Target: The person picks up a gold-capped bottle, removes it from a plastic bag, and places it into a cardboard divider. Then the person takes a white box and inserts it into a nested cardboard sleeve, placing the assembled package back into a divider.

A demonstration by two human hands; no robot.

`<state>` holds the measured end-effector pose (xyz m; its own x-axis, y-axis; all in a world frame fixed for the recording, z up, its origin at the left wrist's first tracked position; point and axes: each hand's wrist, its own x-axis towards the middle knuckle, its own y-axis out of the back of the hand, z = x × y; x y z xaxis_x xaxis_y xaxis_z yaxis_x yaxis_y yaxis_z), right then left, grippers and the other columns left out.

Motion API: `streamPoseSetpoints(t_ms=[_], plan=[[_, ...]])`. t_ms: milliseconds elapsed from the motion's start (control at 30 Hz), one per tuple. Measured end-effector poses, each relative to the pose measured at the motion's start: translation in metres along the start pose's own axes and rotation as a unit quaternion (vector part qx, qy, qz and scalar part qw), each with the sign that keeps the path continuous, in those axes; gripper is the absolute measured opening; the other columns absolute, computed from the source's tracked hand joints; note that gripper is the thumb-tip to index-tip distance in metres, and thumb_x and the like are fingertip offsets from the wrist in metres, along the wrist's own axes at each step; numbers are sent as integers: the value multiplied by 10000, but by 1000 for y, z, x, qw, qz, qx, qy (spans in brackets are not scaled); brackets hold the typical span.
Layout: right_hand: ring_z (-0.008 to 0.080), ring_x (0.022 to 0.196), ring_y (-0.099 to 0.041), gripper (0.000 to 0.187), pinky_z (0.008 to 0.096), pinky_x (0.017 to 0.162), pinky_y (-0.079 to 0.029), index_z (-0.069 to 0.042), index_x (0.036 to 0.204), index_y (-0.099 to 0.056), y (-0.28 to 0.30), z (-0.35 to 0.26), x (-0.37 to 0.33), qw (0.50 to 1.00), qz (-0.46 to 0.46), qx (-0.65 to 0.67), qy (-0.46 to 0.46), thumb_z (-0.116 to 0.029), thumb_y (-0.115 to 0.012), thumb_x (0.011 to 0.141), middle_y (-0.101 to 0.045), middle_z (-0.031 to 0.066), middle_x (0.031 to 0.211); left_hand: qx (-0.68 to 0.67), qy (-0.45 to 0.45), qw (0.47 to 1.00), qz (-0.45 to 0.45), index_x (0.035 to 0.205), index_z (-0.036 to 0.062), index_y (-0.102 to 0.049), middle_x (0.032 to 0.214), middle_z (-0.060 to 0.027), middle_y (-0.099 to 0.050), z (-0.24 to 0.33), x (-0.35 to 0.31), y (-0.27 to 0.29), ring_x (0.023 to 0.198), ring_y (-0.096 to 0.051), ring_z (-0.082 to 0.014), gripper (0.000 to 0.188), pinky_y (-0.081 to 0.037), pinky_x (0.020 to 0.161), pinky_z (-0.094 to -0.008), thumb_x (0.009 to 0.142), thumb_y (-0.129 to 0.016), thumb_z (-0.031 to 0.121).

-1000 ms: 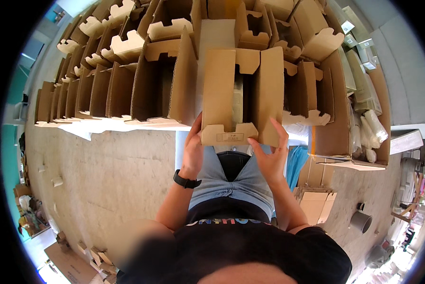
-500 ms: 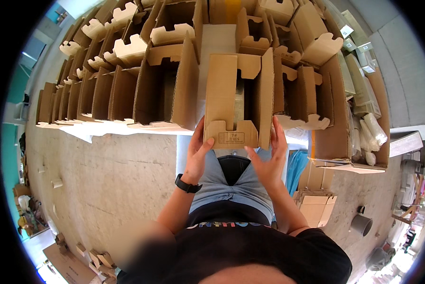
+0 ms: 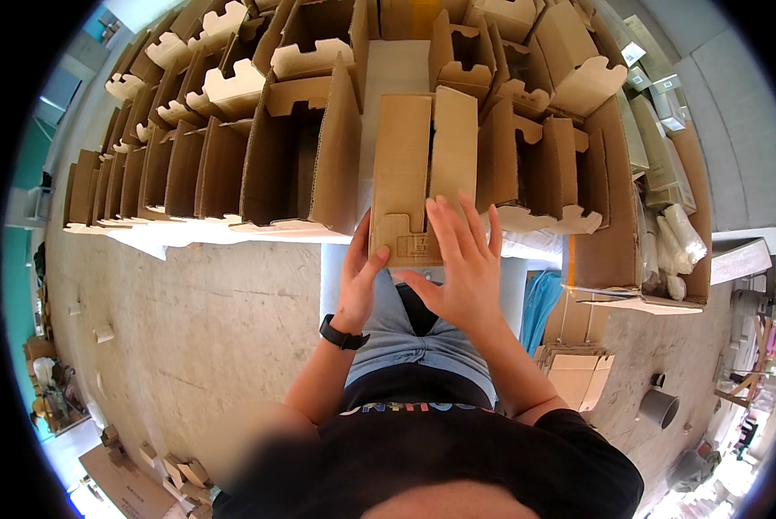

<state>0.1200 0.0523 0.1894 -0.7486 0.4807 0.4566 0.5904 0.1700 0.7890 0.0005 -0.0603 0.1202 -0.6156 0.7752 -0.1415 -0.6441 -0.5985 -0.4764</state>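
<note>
A brown cardboard box (image 3: 401, 156) stands in front of me at the near edge of the table. Both its long top flaps are folded inward, with a narrow dark gap between them at the far part. My left hand (image 3: 356, 278) grips the near left corner, its thumb on the near end and its fingers along the left side. Across the right flap (image 3: 455, 143) lies my right hand (image 3: 464, 272), fingers spread and pointing away from me, thumb stretched out near the front edge. What the box contains is hidden under the flaps.
Open cardboard boxes (image 3: 297, 164) stand in rows to the left, and more open boxes (image 3: 544, 169) to the right. A larger carton (image 3: 596, 259) at the far right holds plastic-wrapped pieces (image 3: 678, 242). Flattened cardboard (image 3: 576, 376) and a grey bin (image 3: 659, 410) are on the floor.
The right flap has folded down over the box opening, covering the inside. My right hand has moved from the box's right side onto that flap. My left hand has stayed at its corner.
</note>
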Motion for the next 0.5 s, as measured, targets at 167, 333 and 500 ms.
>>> streamPoseSetpoints(t_ms=[167,333,500], plan=[[408,1353,-300,866,666,997,-228,-152,1386,-458,-13,-17,3,996,-60,-45,-42,-588,-708,680,-416,186,1375,3,13,1000,3,1455,-28,-266,1458,-142,-356,6,1,-2,1353,-327,-228,711,-245,1113,-359,888,-604,234],[425,1344,-291,837,687,948,-243,-126,1336,-497,-23,-29,7,992,-60,-93,-62,-608,-695,681,-375,206,1393,-76,-3,995,-58,1462,-25,-256,1486,-152,-321,9,2,8,1373,-307,-249,697,-231,1128,-383,944,-462,393],[414,1348,-279,779,682,942,-239,-79,1269,-520,-34,-39,16,988,-49,-113,-94,-557,-710,684,-357,202,1407,-49,3,998,-39,1447,-41,-266,1480,-135,-341,-8,3,18,1363,-324,-245,627,-222,1135,-375,1013,-291,411]])
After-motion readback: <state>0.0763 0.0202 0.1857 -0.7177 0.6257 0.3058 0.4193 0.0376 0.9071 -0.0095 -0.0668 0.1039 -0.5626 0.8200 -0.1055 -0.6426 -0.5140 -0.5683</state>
